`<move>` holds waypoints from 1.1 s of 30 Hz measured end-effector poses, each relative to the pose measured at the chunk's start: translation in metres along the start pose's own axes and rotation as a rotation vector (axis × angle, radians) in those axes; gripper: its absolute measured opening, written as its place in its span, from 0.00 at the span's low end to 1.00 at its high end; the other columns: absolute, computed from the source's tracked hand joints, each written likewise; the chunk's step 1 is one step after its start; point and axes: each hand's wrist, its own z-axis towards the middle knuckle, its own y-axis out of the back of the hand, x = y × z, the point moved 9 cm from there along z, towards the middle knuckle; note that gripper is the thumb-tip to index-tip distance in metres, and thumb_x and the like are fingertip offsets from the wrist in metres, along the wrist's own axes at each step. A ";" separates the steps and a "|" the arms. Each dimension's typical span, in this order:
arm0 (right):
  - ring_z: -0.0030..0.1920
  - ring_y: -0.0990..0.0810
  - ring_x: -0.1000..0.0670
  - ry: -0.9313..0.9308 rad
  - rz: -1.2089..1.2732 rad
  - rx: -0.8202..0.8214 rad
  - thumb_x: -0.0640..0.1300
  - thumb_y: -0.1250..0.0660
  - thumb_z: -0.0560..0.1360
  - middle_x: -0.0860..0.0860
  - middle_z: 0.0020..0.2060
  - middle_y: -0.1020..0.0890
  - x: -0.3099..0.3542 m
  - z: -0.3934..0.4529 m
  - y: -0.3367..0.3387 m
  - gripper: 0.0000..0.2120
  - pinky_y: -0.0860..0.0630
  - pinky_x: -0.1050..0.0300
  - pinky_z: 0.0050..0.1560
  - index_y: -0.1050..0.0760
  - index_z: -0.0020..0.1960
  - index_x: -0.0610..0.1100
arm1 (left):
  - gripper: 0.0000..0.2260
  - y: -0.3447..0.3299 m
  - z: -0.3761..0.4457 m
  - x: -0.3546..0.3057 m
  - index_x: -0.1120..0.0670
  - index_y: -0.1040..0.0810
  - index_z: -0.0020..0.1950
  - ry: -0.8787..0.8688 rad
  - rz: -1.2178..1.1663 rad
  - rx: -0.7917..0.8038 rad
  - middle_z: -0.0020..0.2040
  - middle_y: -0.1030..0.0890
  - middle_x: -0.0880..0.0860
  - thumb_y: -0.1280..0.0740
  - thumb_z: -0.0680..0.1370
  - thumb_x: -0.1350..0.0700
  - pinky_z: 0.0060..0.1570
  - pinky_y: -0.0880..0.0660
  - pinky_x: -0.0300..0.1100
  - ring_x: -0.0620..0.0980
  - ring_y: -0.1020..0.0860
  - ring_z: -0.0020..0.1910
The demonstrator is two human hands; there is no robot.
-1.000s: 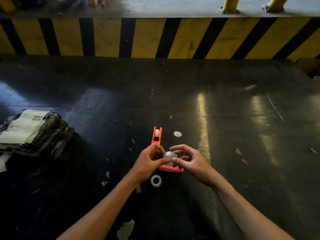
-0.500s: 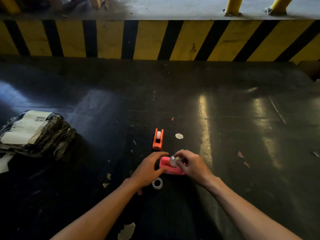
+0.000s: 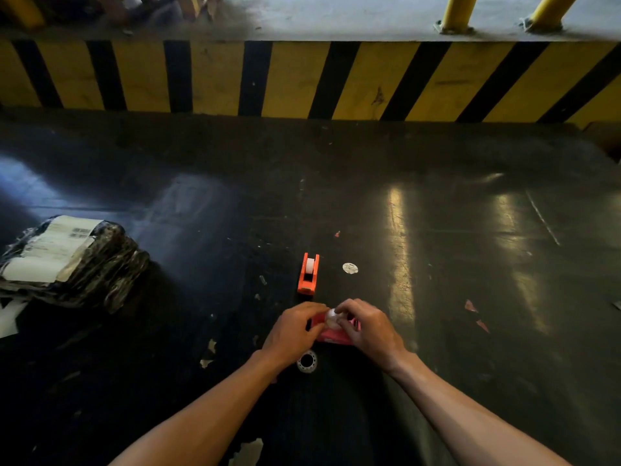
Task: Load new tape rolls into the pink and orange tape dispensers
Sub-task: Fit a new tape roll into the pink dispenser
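1. Fingertips of both hands meet over a small pale tape roll (image 3: 332, 319): the left hand (image 3: 291, 334) closes its thumb and forefinger on the roll's left side, and the right hand (image 3: 369, 327) pinches it from the right, fingers curled in.
2. Under the roll sits the pink dispenser (image 3: 336, 335), resting on the floor and mostly hidden by the two hands; whether the roll is seated in it cannot be told.
3. Just beyond the hands, the orange dispenser (image 3: 308, 274) stands on the floor with a white roll in its cradle, untouched.
4. A spare tape ring (image 3: 307, 361) lies flat just beside the left wrist, on the near side.
5. A round white sticker (image 3: 350, 268) lies near the orange dispenser, to its right.
6. The dark floor (image 3: 437, 264) is glossy, scuffed, streaked with light reflections and littered with paper scraps.
7. A black wrapped parcel (image 3: 74, 264) with a white label lies well apart on the left.
8. Across the far side runs a yellow-and-black striped kerb (image 3: 302, 79), with yellow posts (image 3: 457, 11) bolted to the grey concrete above it.
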 end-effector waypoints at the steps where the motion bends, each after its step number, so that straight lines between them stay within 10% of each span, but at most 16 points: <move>1: 0.45 0.22 0.57 0.005 0.004 -0.001 0.41 0.29 0.75 0.54 0.46 0.19 0.000 0.000 0.000 0.07 0.25 0.63 0.49 0.22 0.53 0.48 | 0.18 0.000 0.001 0.000 0.52 0.23 0.68 -0.005 0.004 -0.009 0.66 0.20 0.49 0.30 0.78 0.58 0.68 0.27 0.40 0.43 0.24 0.65; 10: 0.41 0.27 0.66 0.021 -0.018 0.059 0.43 0.29 0.75 0.60 0.43 0.24 -0.003 0.002 -0.007 0.06 0.33 0.71 0.46 0.22 0.51 0.50 | 0.16 -0.002 0.006 0.004 0.52 0.21 0.66 -0.022 0.041 -0.014 0.66 0.20 0.49 0.29 0.78 0.57 0.67 0.25 0.43 0.43 0.23 0.64; 25: 0.41 0.20 0.46 0.067 -0.021 -0.007 0.59 0.42 0.78 0.47 0.41 0.17 0.009 -0.006 -0.016 0.21 0.22 0.49 0.43 0.19 0.47 0.44 | 0.16 -0.005 0.004 0.009 0.51 0.20 0.66 -0.026 0.049 0.032 0.67 0.21 0.48 0.29 0.78 0.56 0.67 0.26 0.43 0.43 0.23 0.65; 33: 0.62 0.28 0.49 -0.227 -0.108 -0.014 0.50 0.29 0.73 0.51 0.58 0.22 -0.022 -0.019 -0.008 0.23 0.32 0.49 0.64 0.27 0.67 0.50 | 0.13 -0.005 0.010 0.008 0.52 0.19 0.62 0.000 0.062 0.055 0.65 0.20 0.49 0.28 0.77 0.56 0.64 0.23 0.44 0.44 0.21 0.61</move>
